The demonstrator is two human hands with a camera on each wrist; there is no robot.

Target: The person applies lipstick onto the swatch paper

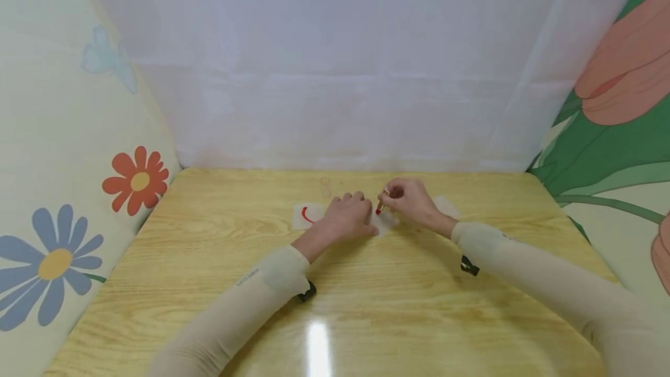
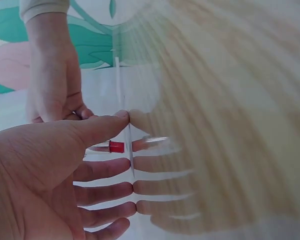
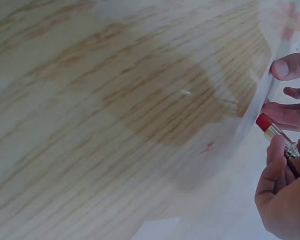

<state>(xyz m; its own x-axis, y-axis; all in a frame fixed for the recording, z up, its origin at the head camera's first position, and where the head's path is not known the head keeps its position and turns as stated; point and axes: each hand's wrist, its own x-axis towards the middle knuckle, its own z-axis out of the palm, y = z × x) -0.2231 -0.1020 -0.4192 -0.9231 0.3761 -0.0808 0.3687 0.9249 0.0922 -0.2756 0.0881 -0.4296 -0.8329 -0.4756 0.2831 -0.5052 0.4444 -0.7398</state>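
My right hand (image 1: 410, 199) pinches a lipstick (image 3: 276, 135) with a red tip and a clear, metal-banded body. In the head view the tip points down at white paper (image 1: 386, 227), right at its surface. My left hand (image 1: 346, 217) rests on the paper with fingers spread, covering its middle. From the left wrist view, the left thumb and fingertips press along the thin paper (image 2: 118, 82), seen nearly edge-on, with the lipstick (image 2: 110, 146) beyond the thumb. A red curved stroke (image 1: 307, 215) marks the paper left of that hand.
Another white piece of paper (image 1: 446, 207) lies behind the right wrist. Faint reddish marks (image 1: 325, 186) show on the wooden table (image 1: 220, 260) near its back. A white sheet (image 1: 335, 74) hangs behind; flower-painted walls flank the table.
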